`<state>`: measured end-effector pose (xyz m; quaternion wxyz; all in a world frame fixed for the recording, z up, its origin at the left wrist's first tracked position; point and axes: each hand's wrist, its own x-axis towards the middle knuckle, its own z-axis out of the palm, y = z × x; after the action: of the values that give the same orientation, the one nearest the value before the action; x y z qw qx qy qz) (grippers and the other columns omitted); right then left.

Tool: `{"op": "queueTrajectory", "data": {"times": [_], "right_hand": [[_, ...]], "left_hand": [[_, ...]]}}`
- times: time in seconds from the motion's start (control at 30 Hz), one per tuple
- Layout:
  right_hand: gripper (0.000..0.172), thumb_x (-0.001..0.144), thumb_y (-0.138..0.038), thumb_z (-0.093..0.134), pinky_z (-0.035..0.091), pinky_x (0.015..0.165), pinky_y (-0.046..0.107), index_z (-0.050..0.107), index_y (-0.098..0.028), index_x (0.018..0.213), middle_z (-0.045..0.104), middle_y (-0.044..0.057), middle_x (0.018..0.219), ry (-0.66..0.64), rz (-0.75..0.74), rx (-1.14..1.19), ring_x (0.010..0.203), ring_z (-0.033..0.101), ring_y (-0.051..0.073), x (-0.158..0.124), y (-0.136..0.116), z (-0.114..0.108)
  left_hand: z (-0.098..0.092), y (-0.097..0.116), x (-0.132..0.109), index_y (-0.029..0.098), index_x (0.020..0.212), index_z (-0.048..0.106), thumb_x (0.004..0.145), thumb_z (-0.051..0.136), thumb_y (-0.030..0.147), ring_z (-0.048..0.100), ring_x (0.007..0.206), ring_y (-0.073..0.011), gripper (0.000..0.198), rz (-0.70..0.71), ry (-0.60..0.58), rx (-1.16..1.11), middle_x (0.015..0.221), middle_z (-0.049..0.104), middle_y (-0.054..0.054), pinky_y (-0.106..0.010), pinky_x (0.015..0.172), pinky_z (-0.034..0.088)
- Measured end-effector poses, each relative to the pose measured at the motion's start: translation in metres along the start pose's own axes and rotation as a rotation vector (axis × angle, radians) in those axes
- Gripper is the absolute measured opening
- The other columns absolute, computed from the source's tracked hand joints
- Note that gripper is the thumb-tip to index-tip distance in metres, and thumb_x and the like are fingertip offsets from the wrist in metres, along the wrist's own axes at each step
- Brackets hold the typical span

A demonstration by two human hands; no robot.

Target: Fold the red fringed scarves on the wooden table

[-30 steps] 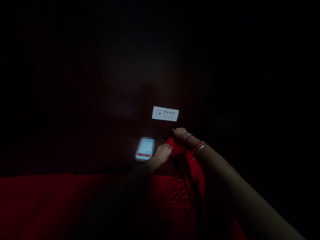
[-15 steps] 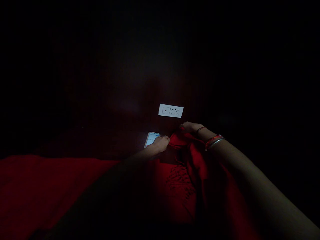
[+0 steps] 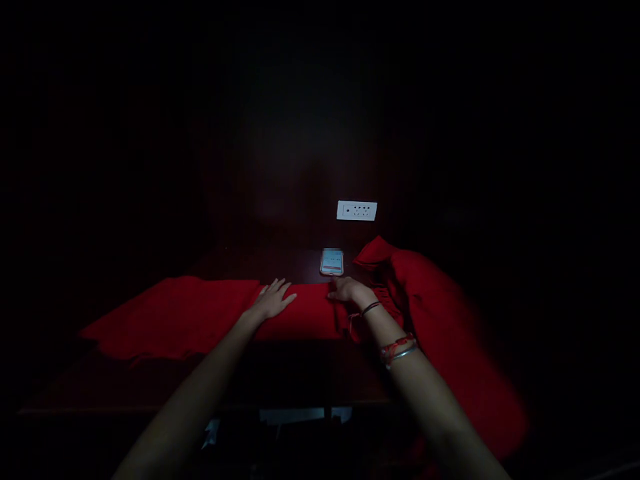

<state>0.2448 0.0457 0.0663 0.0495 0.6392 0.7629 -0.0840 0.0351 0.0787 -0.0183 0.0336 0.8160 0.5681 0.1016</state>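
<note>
A red fringed scarf point(image 3: 303, 313) lies across the dark table, its middle part flat and straight-edged. My left hand point(image 3: 273, 300) rests palm down on it with the fingers spread. At the right end of this flat part is my right hand point(image 3: 350, 291), thumb and fingers apart, touching the cloth near its edge. A bunched red cloth point(image 3: 440, 320) lies to the right, beside my right forearm; whether it joins the scarf I cannot tell. Just beyond my right hand, a phone point(image 3: 332, 261) lies with its screen lit.
A white socket plate point(image 3: 357, 211) is on the dark wall behind the phone. The table's front edge point(image 3: 150, 408) runs below my forearms, with pale shapes point(image 3: 293, 416) under it. Both sides of the view are too dark to make out.
My right hand has let go of the raised red cloth and come down to the left. My left hand has moved left from beside the phone onto the scarf. The view has shifted.
</note>
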Motion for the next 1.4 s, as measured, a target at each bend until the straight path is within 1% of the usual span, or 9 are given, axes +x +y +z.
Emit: {"op": "queueTrajectory", "data": {"times": [0.2,0.37,0.47,0.57,0.7,0.9,1.1,1.2,1.4], "right_hand": [[0.055,0.082,-0.048,0.023,0.030,0.087,0.045,0.019,-0.021,0.130,0.029,0.014,0.131,0.109,0.091,0.109,0.118,0.029,0.026,-0.011,0.011,0.046],[0.056,0.081,-0.051,0.025,0.017,0.091,0.052,0.017,-0.026,0.130,0.023,0.010,0.134,0.098,0.171,0.053,0.121,0.017,0.030,-0.007,0.020,0.054],[0.053,0.080,-0.047,0.031,0.026,0.086,0.051,0.024,-0.026,0.128,0.030,0.012,0.130,0.089,0.274,0.023,0.117,0.027,0.032,-0.005,0.020,0.050],[0.043,0.081,-0.032,0.034,0.036,0.080,0.039,0.032,-0.026,0.124,0.041,0.013,0.122,0.136,0.259,0.016,0.108,0.041,0.027,-0.006,0.021,0.045],[0.044,0.080,-0.018,0.031,0.040,0.074,0.035,0.032,-0.024,0.124,0.039,0.015,0.122,0.194,0.396,0.011,0.105,0.043,0.027,-0.009,0.027,0.040],[0.040,0.079,-0.014,0.032,0.043,0.064,0.028,0.043,-0.021,0.117,0.051,0.016,0.107,0.162,0.474,0.034,0.093,0.052,0.023,-0.014,0.042,0.033],[0.050,0.076,-0.032,0.044,0.040,0.072,0.037,0.032,-0.026,0.124,0.039,0.015,0.120,0.229,0.585,0.094,0.104,0.043,0.029,-0.018,0.040,0.033],[0.045,0.078,-0.021,0.040,0.041,0.070,0.030,0.034,-0.024,0.122,0.046,0.013,0.112,0.207,0.500,0.170,0.096,0.050,0.023,-0.018,0.038,0.035],[0.044,0.075,-0.006,0.031,0.039,0.073,0.025,0.041,-0.019,0.117,0.056,0.009,0.098,0.581,0.399,0.238,0.090,0.053,0.018,-0.018,0.048,0.033]], "left_hand": [[-0.014,-0.028,-0.001,0.019,0.130,0.024,0.082,0.023,0.050,0.011,0.124,-0.0264,0.057,-0.133,-0.150,0.089,0.137,0.016,-0.009,-0.038,0.096,0.020],[-0.027,-0.036,-0.004,0.016,0.129,0.027,0.084,0.030,0.026,0.014,0.123,-0.0268,0.046,-0.244,-0.078,0.144,0.136,0.017,-0.011,-0.035,0.096,0.023],[-0.028,-0.018,-0.007,0.015,0.128,0.029,0.083,0.027,0.016,0.014,0.124,-0.0225,0.045,-0.152,0.013,0.151,0.136,0.017,-0.010,-0.031,0.098,0.019],[-0.023,0.008,-0.007,0.016,0.128,0.029,0.086,0.024,0.028,0.015,0.124,-0.0185,0.044,0.040,0.103,0.107,0.136,0.018,-0.008,-0.030,0.098,0.017],[-0.013,0.030,-0.006,0.024,0.131,0.019,0.081,0.023,0.053,0.006,0.125,-0.0224,0.058,0.129,-0.130,0.037,0.138,0.009,-0.006,-0.038,0.098,0.014],[-0.015,0.022,-0.006,0.027,0.131,0.013,0.076,0.022,0.061,0.004,0.125,-0.0241,0.065,0.069,-0.316,0.051,0.138,0.004,-0.005,-0.041,0.098,0.011],[-0.017,0.015,-0.008,0.025,0.131,0.015,0.075,0.021,0.064,0.005,0.125,-0.0244,0.068,0.110,-0.283,0.048,0.138,0.006,-0.005,-0.040,0.098,0.010],[-0.016,0.014,-0.009,0.024,0.131,0.017,0.076,0.020,0.063,0.005,0.125,-0.0227,0.068,0.173,-0.206,0.034,0.138,0.006,-0.005,-0.038,0.099,0.009],[-0.011,0.013,-0.005,0.027,0.131,0.015,0.076,0.018,0.064,0.004,0.125,-0.0226,0.067,0.190,-0.256,0.030,0.138,0.006,-0.004,-0.041,0.099,0.008]]}}
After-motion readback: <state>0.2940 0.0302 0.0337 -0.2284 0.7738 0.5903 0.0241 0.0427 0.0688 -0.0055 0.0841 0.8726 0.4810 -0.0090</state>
